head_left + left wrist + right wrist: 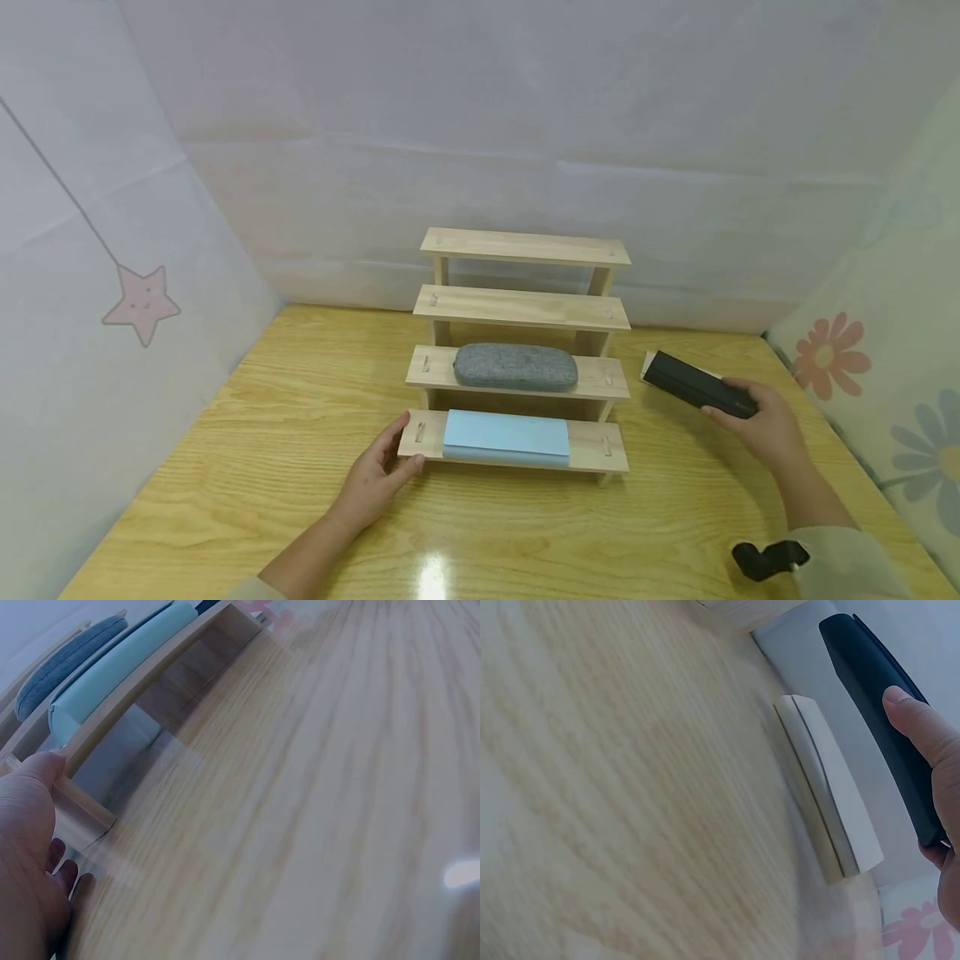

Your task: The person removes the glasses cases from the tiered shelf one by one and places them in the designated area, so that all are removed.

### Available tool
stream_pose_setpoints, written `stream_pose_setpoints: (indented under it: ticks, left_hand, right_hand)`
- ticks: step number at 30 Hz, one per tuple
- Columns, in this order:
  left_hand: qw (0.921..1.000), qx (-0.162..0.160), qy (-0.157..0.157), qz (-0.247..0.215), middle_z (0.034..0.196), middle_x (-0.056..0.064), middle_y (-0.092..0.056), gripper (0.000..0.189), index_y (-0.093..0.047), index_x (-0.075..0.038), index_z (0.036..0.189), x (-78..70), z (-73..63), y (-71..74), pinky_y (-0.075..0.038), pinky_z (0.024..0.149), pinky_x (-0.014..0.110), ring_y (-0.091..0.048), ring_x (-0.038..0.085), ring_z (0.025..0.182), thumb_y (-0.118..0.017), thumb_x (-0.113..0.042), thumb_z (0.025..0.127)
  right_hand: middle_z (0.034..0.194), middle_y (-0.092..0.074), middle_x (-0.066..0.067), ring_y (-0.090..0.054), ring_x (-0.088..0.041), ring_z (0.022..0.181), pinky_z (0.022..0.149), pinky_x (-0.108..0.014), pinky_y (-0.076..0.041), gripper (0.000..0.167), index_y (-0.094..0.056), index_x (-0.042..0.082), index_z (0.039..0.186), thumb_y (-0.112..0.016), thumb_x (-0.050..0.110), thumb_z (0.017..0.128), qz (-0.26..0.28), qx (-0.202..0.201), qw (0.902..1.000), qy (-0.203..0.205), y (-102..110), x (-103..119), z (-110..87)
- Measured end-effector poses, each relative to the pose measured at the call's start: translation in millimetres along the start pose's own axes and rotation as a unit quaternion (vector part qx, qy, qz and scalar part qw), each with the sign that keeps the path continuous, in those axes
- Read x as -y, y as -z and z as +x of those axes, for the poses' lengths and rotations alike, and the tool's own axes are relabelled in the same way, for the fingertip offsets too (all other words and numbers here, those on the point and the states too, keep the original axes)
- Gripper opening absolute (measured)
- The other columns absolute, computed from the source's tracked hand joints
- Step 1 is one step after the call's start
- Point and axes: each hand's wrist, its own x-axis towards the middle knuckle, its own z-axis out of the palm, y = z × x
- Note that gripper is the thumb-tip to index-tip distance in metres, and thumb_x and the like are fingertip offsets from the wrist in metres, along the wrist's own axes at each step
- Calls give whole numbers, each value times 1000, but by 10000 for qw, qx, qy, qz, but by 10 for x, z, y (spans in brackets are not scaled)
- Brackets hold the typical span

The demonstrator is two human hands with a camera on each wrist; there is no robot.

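Over on the right, the person's right hand point(768, 421) has a long black case point(690, 382) gripped near its right-hand end, the thumb along the near side and the fingers bent over the far side, closed in as much as the case's width allows. The black case is up off the worktop point(285, 433), its left end pointing toward the far side. Just beyond and below it, a pale oblong case point(836, 787) rests on the worktop; the right wrist view shows a gap between the two.

At the middle stands a stepped wooden rack point(525, 307) with four shelves, rising toward the far side. The left hand point(375, 479) holds the left end of the lowest, nearest shelf, thumb at the near edge and forefinger toward the far edge, the fingers parted only by the board between them.

On that lowest shelf a light blue case point(506, 436) lies lengthwise, about midway along and clear of the left hand. One step up, a rounded grey case point(516, 367) lies the same way.

Pale cloth point(525, 100) hangs behind and at both sides, with a pink star point(142, 304) on the left and a red flower point(825, 357) on the right. A black fitting point(768, 560) sits by the cuff of the right sleeve point(847, 567), at the near right.
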Motion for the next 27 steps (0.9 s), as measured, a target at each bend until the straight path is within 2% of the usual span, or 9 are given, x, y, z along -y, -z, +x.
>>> stream_pose_setpoints:
  ticks: [2,10,14,16,20,27]
  left_hand:
    - [10000,-3,-26,-10,151,22,-40,70,-31,-2,152,-9,1,-1,-29,115,47,-38,37,141,-67,-18,94]
    - [10000,28,-35,-25,153,22,-38,69,-31,-2,152,-27,-4,0,-29,115,49,-37,37,141,-66,-18,94]
    - [10000,31,-45,-18,154,22,-36,70,-31,-1,152,-5,5,-2,-29,115,48,-36,37,142,-66,-18,94]
    - [10000,18,-9,6,155,20,-35,70,-30,-2,152,8,12,0,-29,115,43,-35,35,143,-66,-19,94]
    - [10000,27,40,43,156,18,-34,71,-30,-3,153,19,14,7,-28,115,41,-35,33,143,-67,-20,94]
    - [10000,26,23,44,157,19,-33,71,-30,-3,152,14,3,4,-27,115,46,-34,34,143,-66,-21,94]
  right_hand:
    - [141,-43,-36,-42,-55,123,91,-66,-42,75,-48,-2,140,-73,44,86,28,-28,10000,26,-29,-20,-13]
    - [141,-42,-37,-40,-57,125,94,-68,-39,78,-48,-2,140,-73,47,85,25,146,9998,-151,-136,-80,-75]
    - [142,-40,-37,-36,-58,128,98,-71,-35,78,-47,-1,141,-73,48,86,61,223,9995,-218,-180,-105,-100]
    - [143,-40,-36,-35,-58,129,100,-72,-33,79,-46,-1,142,-72,48,86,71,251,9994,-248,-200,-114,-112]
    - [143,-40,-36,-35,-57,130,100,-72,-33,79,-46,-1,142,-72,48,86,30,275,9994,-195,-235,-134,-128]
    - [141,-43,-36,-37,-57,128,100,-71,-33,76,-49,-2,139,-74,46,85,-33,178,9998,-50,-309,-195,-128]
